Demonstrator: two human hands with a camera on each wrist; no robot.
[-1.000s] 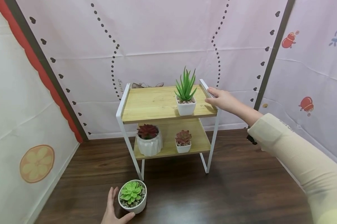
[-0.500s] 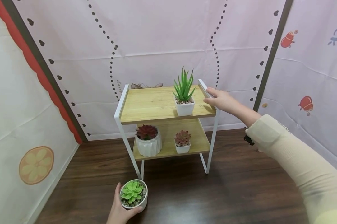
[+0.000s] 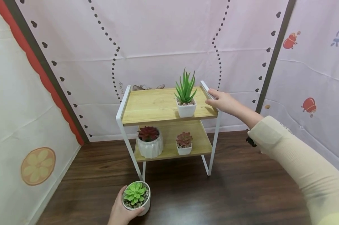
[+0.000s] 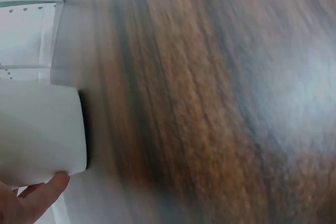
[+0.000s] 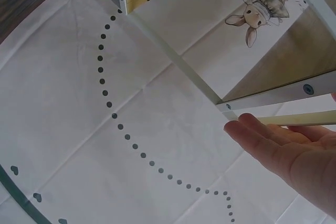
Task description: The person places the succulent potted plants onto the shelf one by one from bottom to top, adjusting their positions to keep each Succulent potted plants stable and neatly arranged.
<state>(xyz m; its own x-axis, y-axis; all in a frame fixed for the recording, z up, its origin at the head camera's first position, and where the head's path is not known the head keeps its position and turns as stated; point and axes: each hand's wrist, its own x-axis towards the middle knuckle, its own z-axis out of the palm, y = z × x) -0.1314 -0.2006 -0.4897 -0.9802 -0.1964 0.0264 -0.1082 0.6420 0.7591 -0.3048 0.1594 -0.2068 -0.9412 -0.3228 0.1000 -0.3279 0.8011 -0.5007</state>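
Observation:
At the bottom of the head view, my left hand (image 3: 123, 210) grips a round white pot (image 3: 146, 204) holding a light green succulent (image 3: 134, 192) in gravel. Thumb and fingers lie on opposite sides of the pot. In the left wrist view the pot's smooth wall (image 4: 37, 129) sits right at the dark wood surface, fingertips near its base. My right hand (image 3: 222, 100) rests on the right rail of a two-tier shelf (image 3: 149, 101), its fingers (image 5: 260, 139) fairly straight in the right wrist view. A spiky green aloe in a square white pot (image 3: 187, 110) stands on the top board nearby.
On the lower board stand a dark red succulent in a ribbed white pot (image 3: 150, 148) and a pinkish succulent in a small square pot (image 3: 184, 150). White metal legs (image 3: 211, 159) reach the dark wood surface (image 3: 228, 187). Printed cloth (image 3: 164, 37) surrounds the back and sides.
My left hand has closed round the green succulent's pot, thumb moving across its front, and the pot has shifted slightly right. My right hand stays on the shelf rail.

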